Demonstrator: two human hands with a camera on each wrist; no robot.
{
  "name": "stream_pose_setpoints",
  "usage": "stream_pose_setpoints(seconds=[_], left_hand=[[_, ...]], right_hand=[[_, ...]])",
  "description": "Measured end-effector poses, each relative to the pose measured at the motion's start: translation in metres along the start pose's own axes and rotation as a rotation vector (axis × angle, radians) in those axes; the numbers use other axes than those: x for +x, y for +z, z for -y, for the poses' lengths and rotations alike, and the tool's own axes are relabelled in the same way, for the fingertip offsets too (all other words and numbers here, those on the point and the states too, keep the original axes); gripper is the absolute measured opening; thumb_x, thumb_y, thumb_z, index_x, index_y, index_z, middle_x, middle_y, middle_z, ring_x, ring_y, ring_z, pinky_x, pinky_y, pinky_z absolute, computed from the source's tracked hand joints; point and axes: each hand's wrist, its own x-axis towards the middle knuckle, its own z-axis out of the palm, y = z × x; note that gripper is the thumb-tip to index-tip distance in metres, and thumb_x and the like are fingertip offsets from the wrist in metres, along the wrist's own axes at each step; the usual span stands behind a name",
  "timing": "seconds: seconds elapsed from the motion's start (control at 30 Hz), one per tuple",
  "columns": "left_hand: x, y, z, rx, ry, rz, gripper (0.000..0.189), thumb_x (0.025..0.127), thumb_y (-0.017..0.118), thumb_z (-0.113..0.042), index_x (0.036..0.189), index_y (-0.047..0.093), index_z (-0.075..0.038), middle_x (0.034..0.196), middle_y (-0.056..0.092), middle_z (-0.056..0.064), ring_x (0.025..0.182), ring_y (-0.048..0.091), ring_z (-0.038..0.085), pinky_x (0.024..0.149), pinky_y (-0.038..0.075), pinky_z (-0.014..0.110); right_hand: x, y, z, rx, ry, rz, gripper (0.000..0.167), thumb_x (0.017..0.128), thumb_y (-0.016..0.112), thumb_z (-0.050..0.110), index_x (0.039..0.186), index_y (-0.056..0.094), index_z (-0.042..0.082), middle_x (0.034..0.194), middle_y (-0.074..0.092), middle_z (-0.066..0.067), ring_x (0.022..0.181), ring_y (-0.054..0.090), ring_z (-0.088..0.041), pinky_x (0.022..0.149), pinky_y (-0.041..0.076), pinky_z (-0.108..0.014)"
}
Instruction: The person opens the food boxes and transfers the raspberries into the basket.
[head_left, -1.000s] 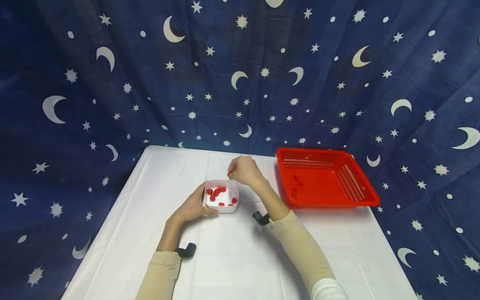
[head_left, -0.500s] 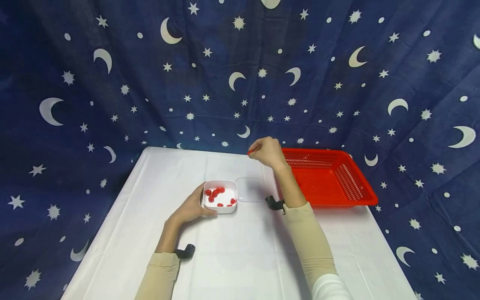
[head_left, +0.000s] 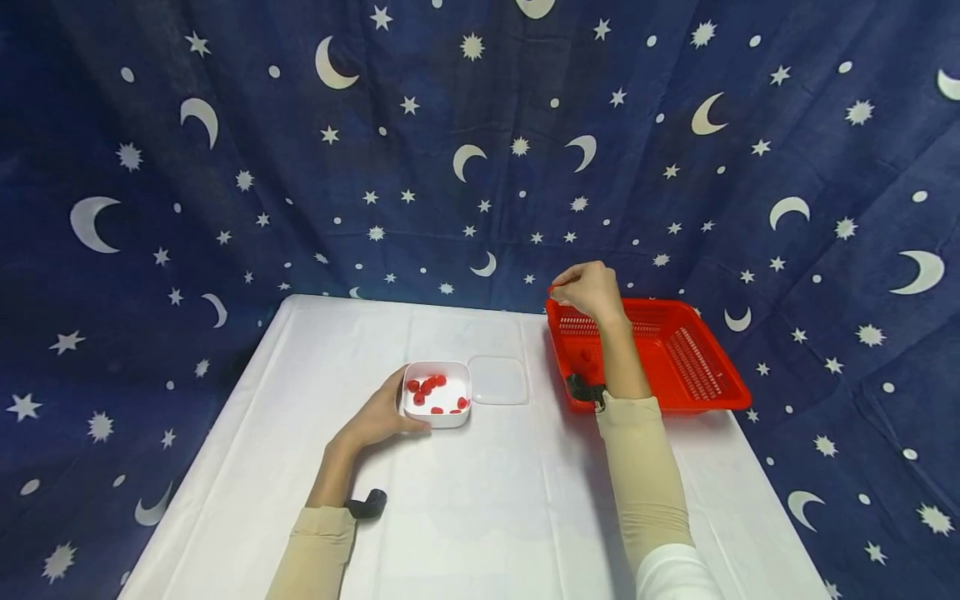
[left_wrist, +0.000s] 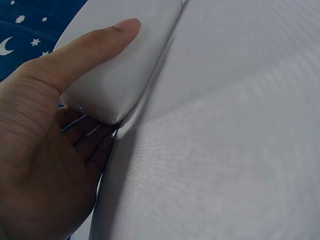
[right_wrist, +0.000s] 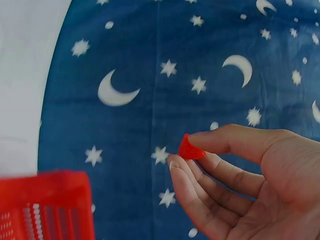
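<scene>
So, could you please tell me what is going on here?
A person's left grip holds a square white plastic box with small red berry-like pieces inside. The right grip pinches another red piece near a rectangular red plastic basket, where more red pieces lie. A clear rounded-square lid lies beside the box on the white-covered table.

This is a curtained-off tabletop set: a dark blue moon-and-star curtain (head_left: 420, 158) hangs along the far, left and right sides of a white-covered table (head_left: 465, 500); the room behind is hidden.
</scene>
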Motion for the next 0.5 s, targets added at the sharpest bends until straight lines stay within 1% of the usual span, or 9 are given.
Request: stream_pose_setpoints(seconds=[0.13, 0.2, 0.3, 0.4, 0.5], left_hand=[[0.000, -0.001, 0.002, 0.009, -0.007, -0.006, 0.132, 0.064, 0.100, -0.039, 0.166, 0.022, -0.013, 0.170, 0.029, 0.009, 0.158, 0.022, 0.031, 0.126, 0.021, 0.058], [0.000, -0.001, 0.003, 0.015, -0.005, -0.009, 0.131, 0.064, 0.100, -0.039, 0.166, 0.022, -0.013, 0.170, 0.029, 0.009, 0.158, 0.023, 0.031, 0.126, 0.021, 0.058], [0.000, 0.000, 0.004, 0.011, 0.005, -0.010, 0.129, 0.065, 0.100, -0.038, 0.166, 0.023, -0.013, 0.169, 0.032, 0.009, 0.157, 0.026, 0.031, 0.125, 0.023, 0.059], [0.000, 0.001, 0.003, 0.005, 0.013, -0.008, 0.128, 0.065, 0.100, -0.038, 0.165, 0.025, -0.012, 0.167, 0.034, 0.009, 0.156, 0.029, 0.031, 0.124, 0.025, 0.061], [0.000, 0.001, 0.002, 0.005, 0.012, -0.010, 0.127, 0.065, 0.100, -0.038, 0.165, 0.026, -0.013, 0.167, 0.036, 0.008, 0.155, 0.031, 0.031, 0.123, 0.028, 0.062]], right_hand=[[0.006, -0.005, -0.017, 0.009, 0.046, -0.001, 0.018, 0.086, 0.080, 0.014, 0.100, 0.082, 0.003, 0.088, 0.079, -0.012, 0.072, 0.078, -0.018, 0.065, 0.060, -0.025], [0.009, -0.007, -0.026, 0.010, 0.075, 0.010, 0.019, 0.087, 0.080, 0.014, 0.101, 0.081, 0.002, 0.088, 0.079, -0.012, 0.069, 0.077, -0.014, 0.067, 0.063, -0.027], [0.012, -0.010, -0.039, 0.012, 0.122, 0.023, 0.020, 0.088, 0.079, 0.015, 0.103, 0.081, 0.001, 0.086, 0.079, -0.011, 0.072, 0.078, -0.016, 0.078, 0.065, -0.036], [0.015, -0.015, -0.051, -0.022, 0.142, 0.025, 0.019, 0.087, 0.077, 0.015, 0.101, 0.081, 0.003, 0.083, 0.079, -0.007, 0.078, 0.079, -0.022, 0.092, 0.061, -0.044], [0.019, -0.018, -0.060, -0.070, 0.153, 0.019, 0.012, 0.085, 0.075, 0.014, 0.092, 0.078, 0.005, 0.076, 0.078, -0.003, 0.079, 0.079, -0.024, 0.095, 0.059, -0.045]])
